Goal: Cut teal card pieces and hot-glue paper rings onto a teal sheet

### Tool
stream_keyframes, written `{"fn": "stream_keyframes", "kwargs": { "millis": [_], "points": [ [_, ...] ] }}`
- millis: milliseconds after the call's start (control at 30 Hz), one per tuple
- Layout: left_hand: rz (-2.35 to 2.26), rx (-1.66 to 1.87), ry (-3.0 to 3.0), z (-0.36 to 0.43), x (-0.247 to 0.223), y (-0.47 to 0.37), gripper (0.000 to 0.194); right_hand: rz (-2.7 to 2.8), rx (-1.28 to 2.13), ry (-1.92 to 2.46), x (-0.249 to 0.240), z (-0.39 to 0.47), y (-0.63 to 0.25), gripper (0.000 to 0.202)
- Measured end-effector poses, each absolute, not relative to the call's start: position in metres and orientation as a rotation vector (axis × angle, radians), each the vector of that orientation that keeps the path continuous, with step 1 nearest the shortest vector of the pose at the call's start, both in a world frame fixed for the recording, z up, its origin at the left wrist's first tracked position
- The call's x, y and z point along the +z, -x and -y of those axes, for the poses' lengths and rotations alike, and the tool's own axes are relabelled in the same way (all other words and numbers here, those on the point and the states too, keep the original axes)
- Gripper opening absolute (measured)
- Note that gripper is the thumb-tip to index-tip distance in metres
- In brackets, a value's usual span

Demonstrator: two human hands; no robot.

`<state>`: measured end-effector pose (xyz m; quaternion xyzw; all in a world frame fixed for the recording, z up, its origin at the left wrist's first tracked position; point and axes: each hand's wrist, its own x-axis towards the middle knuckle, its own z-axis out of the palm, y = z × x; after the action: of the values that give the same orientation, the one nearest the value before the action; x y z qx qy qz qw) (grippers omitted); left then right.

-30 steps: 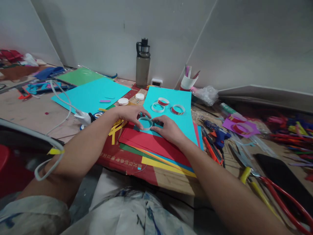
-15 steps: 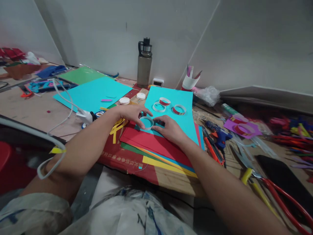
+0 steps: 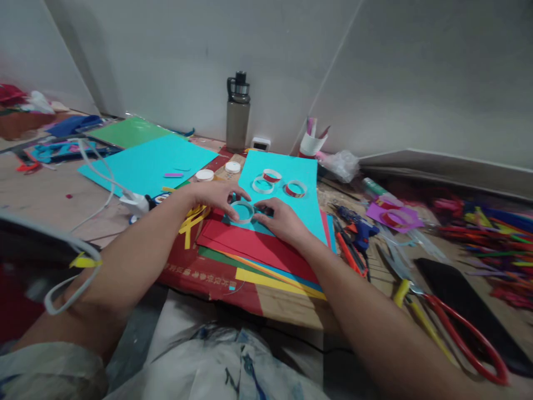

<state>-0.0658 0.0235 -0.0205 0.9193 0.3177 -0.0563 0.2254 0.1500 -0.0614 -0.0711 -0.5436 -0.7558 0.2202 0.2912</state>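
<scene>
Ring (image 3: 243,221) — btwn L hand (image 3: 215,195) & R hand (image 3: 280,216); over blue sheet (image 3: 303,212).

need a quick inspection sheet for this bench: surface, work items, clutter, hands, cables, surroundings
Surface: tabletop at left; red board with printed lettering, under stacked coloured sheets.
Work items: pale ring between the hands; three more rings on the turquoise sheet.
Clutter: yellow strips; glue gun, red-handled cutters and black slab at right.
Grip: left hand has thumb and fingers on the ring; right hand at its right edge, firmness unclear.
Cables: white cable looped by left arm; plug on tabletop.
Surroundings: grey wall, bottle before it.
</scene>
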Motion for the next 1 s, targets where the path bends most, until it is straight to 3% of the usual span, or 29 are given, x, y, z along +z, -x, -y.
{"fn": "stream_keyframes", "kwargs": {
  "millis": [367, 633, 733, 867, 1000],
  "points": [
    [-0.888, -0.241, -2.556, -0.029, -0.016, 0.066, 0.085, 1.753, 0.444, 1.396, -0.028, 0.068, -0.171, 0.026],
    [-0.876, -0.254, -2.594, -0.026, -0.012, 0.065, 0.083, 1.607, -0.138, 2.211, -0.016, 0.110, -0.267, 0.027],
    [-0.868, -0.269, -2.598, -0.025, -0.011, 0.065, 0.084, 1.579, -0.050, 2.580, -0.027, 0.124, -0.293, 0.039],
    [-0.862, -0.277, -2.570, -0.026, -0.010, 0.065, 0.086, 1.529, 0.035, 2.666, -0.045, 0.130, -0.303, 0.058],
    [-0.845, -0.266, -2.579, -0.027, -0.012, 0.065, 0.086, 1.385, 0.162, 2.619, -0.053, 0.125, -0.307, 0.047]
  ]
}}
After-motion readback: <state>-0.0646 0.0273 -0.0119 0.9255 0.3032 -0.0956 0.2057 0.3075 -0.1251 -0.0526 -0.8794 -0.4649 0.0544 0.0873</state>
